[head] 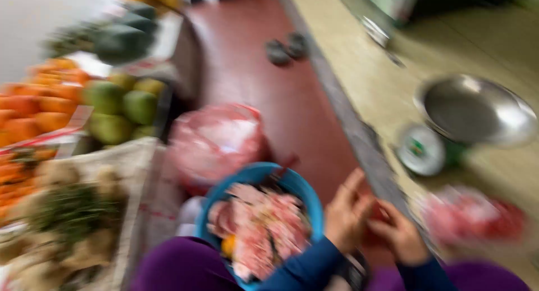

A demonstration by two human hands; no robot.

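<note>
View: head camera, heavy motion blur; fine detail not readable.
Left hand [346, 211]: fingers bent and pinched together, tips meeting the right hand; whether anything sits between them, cannot tell.
Right hand [400, 233]: fingers curled toward the left hand, touching it over the red floor [269, 94]; grip contents not discernible.
Sleeves: dark blue on both forearms; purple cloth over the knees below.
Blue basin [292, 184]: round, just left of the left hand; holds pinkish-red pieces, looks like cut meat, with a small yellow-orange bit at the near edge.
Pink bag [216, 142]: translucent plastic, bulging, directly behind the basin; contents unclear.
Metal bowl [474, 111]: empty, seated on a green-and-white scale [422, 150], right of the hands on the pale floor.
Red-white bundle [471, 218]: plastic-wrapped, just right of the right hand; contents blurred.
Crates at left: oranges [39, 100], green round fruit [120, 108], dark green produce further back.
Sack [78, 212]: pale, holds green herbs and knobbly tan roots.
Sandals [287, 48]: grey pair, far up the red floor.
</note>
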